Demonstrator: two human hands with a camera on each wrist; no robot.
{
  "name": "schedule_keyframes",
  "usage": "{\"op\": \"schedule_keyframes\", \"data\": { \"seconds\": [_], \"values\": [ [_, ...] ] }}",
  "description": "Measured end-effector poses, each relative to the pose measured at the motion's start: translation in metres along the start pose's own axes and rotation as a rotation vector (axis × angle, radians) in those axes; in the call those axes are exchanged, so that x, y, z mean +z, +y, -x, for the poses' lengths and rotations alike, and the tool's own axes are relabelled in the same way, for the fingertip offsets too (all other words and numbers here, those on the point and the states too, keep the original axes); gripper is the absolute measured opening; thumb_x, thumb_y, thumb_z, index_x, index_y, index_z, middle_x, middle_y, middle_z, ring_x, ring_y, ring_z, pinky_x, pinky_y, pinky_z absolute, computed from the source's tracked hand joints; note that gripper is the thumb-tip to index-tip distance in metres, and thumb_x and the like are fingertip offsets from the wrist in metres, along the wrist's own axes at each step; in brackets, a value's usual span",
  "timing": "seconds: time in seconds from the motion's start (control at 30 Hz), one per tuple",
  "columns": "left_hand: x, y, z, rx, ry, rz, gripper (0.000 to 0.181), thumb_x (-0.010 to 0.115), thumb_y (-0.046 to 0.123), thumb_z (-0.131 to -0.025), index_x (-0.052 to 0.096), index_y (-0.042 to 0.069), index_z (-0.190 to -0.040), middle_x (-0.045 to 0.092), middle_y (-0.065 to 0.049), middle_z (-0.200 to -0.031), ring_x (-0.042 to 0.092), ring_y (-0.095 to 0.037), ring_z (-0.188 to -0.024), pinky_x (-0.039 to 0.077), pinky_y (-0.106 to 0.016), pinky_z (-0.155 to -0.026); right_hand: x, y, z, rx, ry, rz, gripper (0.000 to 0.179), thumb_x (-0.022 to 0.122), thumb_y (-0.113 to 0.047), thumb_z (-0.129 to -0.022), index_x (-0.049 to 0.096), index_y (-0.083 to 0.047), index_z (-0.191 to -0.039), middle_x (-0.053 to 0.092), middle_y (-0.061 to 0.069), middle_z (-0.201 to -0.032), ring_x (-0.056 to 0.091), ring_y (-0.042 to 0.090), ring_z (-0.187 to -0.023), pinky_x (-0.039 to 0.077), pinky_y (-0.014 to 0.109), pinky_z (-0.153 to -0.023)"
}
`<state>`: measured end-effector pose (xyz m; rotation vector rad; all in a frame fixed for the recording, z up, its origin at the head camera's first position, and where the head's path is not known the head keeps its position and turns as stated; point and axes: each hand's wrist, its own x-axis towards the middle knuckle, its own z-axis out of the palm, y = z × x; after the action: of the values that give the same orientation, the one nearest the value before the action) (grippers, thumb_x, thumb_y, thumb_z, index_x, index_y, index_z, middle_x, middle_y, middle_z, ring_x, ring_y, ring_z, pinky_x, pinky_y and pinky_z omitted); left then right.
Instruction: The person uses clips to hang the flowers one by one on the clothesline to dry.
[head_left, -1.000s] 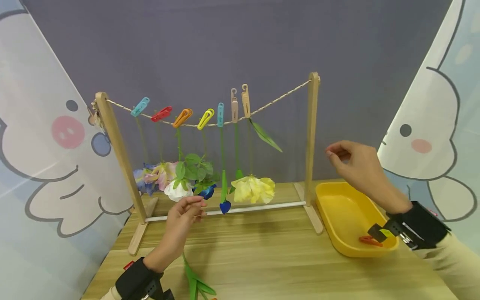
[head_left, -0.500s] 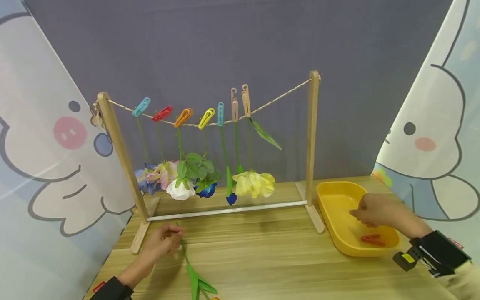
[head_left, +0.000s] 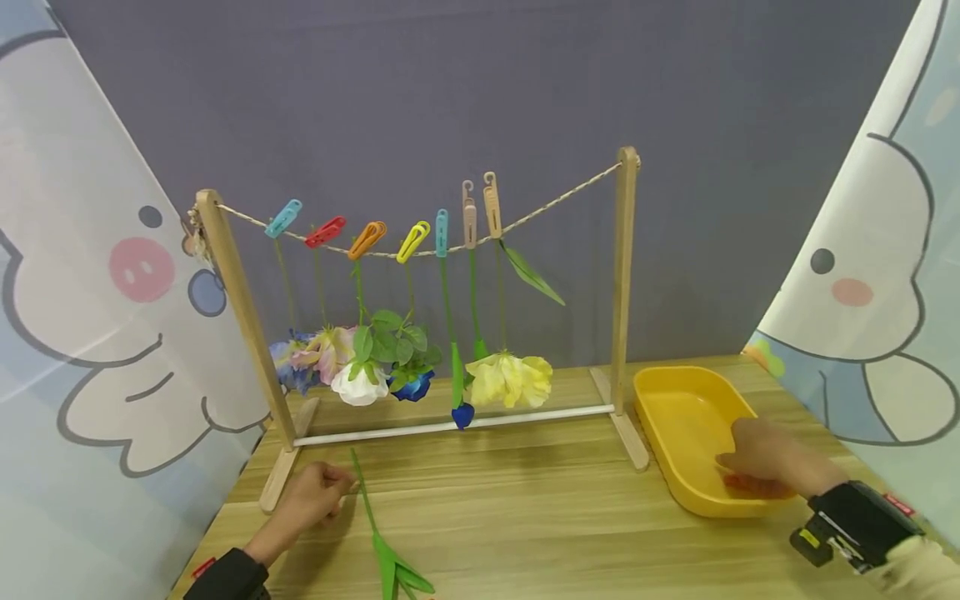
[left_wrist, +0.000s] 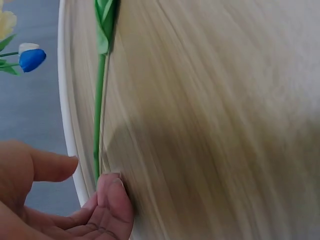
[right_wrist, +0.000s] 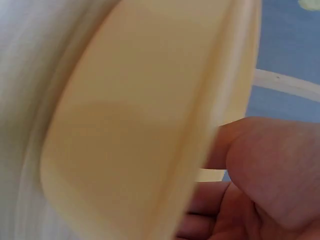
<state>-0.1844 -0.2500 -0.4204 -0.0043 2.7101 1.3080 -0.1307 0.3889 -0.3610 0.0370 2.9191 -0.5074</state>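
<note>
A green-stemmed artificial flower with long leaves (head_left: 386, 554) lies on the wooden table, its bloom almost wholly cut off by the bottom of the head view. My left hand (head_left: 318, 493) is at the stem's bare end. In the left wrist view, the stem (left_wrist: 99, 115) runs down to the curled fingers (left_wrist: 116, 197), while the thumb stands apart from them. My right hand (head_left: 768, 457) reaches down into the yellow basin (head_left: 686, 421), over a red-orange clothespin (head_left: 750, 483). Its fingertips are hidden behind the basin wall in the right wrist view, so I cannot tell whether they pinch the clothespin.
Behind the hands stands a wooden rack (head_left: 624, 275) with a sagging rope (head_left: 562, 200). Several flowers hang head-down from coloured clothespins, among them a yellow bloom (head_left: 510, 379) and a white rose (head_left: 360, 383). A white bar (head_left: 540, 419) joins the rack's feet.
My left hand has dropped from in front of the hanging flowers to the stem on the table. My right hand has come down from the air into the basin, onto the clothespin.
</note>
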Motion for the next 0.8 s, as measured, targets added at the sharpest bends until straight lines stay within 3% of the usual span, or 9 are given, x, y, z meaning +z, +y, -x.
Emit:
{"op": "schedule_keyframes", "data": {
  "seconds": [0.1, 0.27, 0.37, 0.53, 0.8],
  "values": [
    [0.001, -0.001, -0.003, 0.019, 0.023, -0.069, 0.026, 0.071, 0.02, -0.099, 0.072, -0.005, -0.103, 0.059, -0.007, -0.058, 0.053, -0.015, -0.047, 0.044, -0.027, -0.044, 0.006, 0.003, 0.0, -0.039, 0.053, 0.058, 0.029, 0.074, -0.022, -0.09, 0.052, -0.006, -0.078, 0.049, 0.002, -0.065, 0.049, 0.016, -0.054, 0.039, 0.028, -0.052],
    [0.004, -0.002, -0.004, 0.037, 0.05, -0.164, 0.03, 0.078, 0.028, -0.093, 0.071, 0.0, -0.101, 0.067, -0.003, -0.072, 0.054, -0.017, -0.046, 0.045, -0.031, -0.044, 0.012, 0.001, -0.002, -0.055, 0.12, 0.106, 0.032, 0.074, -0.024, -0.089, 0.05, -0.009, -0.074, 0.045, 0.002, -0.065, 0.046, 0.017, -0.055, 0.035, 0.03, -0.053],
    [0.005, -0.004, -0.004, 0.051, 0.064, -0.189, 0.035, 0.081, 0.027, -0.09, 0.068, -0.002, -0.105, 0.069, -0.003, -0.08, 0.056, -0.018, -0.049, 0.046, -0.032, -0.047, 0.016, -0.002, -0.002, -0.047, 0.139, 0.147, 0.033, 0.072, -0.027, -0.091, 0.05, -0.01, -0.073, 0.045, 0.002, -0.066, 0.046, 0.019, -0.055, 0.036, 0.031, -0.053],
    [0.007, -0.004, -0.005, 0.079, 0.095, -0.225, 0.035, 0.083, 0.026, -0.088, 0.068, -0.003, -0.102, 0.067, -0.002, -0.077, 0.057, -0.016, -0.05, 0.046, -0.031, -0.047, 0.02, -0.007, -0.005, -0.024, 0.165, 0.199, 0.031, 0.072, -0.024, -0.09, 0.051, -0.011, -0.072, 0.046, 0.002, -0.066, 0.048, 0.02, -0.057, 0.038, 0.035, -0.05],
    [0.011, -0.004, -0.009, 0.095, 0.112, -0.259, 0.037, 0.081, 0.035, -0.089, 0.068, 0.001, -0.097, 0.066, -0.002, -0.077, 0.057, -0.016, -0.058, 0.046, -0.031, -0.054, 0.027, -0.02, -0.009, -0.098, 0.239, 0.208, 0.028, 0.073, -0.011, -0.085, 0.05, -0.011, -0.07, 0.045, 0.003, -0.065, 0.045, 0.02, -0.056, 0.037, 0.034, -0.048]
  ]
}}
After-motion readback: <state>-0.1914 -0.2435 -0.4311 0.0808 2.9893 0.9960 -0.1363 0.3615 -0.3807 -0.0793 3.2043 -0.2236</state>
